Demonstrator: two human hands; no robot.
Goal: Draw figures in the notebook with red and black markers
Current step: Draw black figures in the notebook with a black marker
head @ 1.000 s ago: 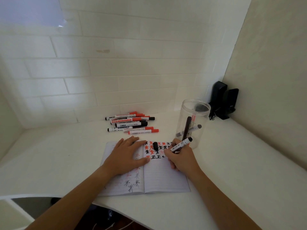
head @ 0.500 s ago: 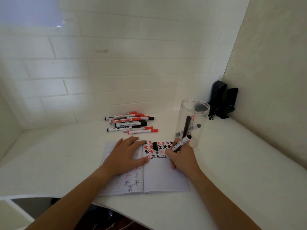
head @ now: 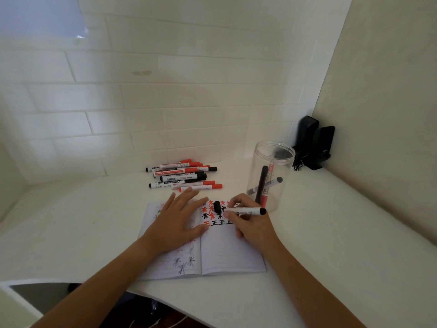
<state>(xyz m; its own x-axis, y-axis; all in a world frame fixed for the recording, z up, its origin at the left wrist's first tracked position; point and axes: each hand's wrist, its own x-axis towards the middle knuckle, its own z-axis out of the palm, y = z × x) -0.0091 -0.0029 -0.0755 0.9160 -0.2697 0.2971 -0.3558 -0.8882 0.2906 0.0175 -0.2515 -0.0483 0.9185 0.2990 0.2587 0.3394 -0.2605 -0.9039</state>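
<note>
An open lined notebook (head: 224, 254) lies on the white desk, with rows of red and black figures along the top of its right page. My left hand (head: 176, 220) rests flat on the left page, fingers spread. My right hand (head: 250, 222) grips a black marker (head: 246, 211), now lying nearly level with its black end pointing right and its tip over the drawn figures. The marker's black cap (head: 217, 206) sits loose on the right page, just left of the tip.
A heap of red and black markers (head: 183, 177) lies behind the notebook. A clear plastic jar (head: 272, 176) with a few markers stands at the right of the notebook. Black devices (head: 314, 143) occupy the back right corner. The desk's front edge curves below the notebook.
My right hand has lifted and tipped the marker from steeply upright to nearly level, moving slightly up the page. My left hand stays flat on the left page.
</note>
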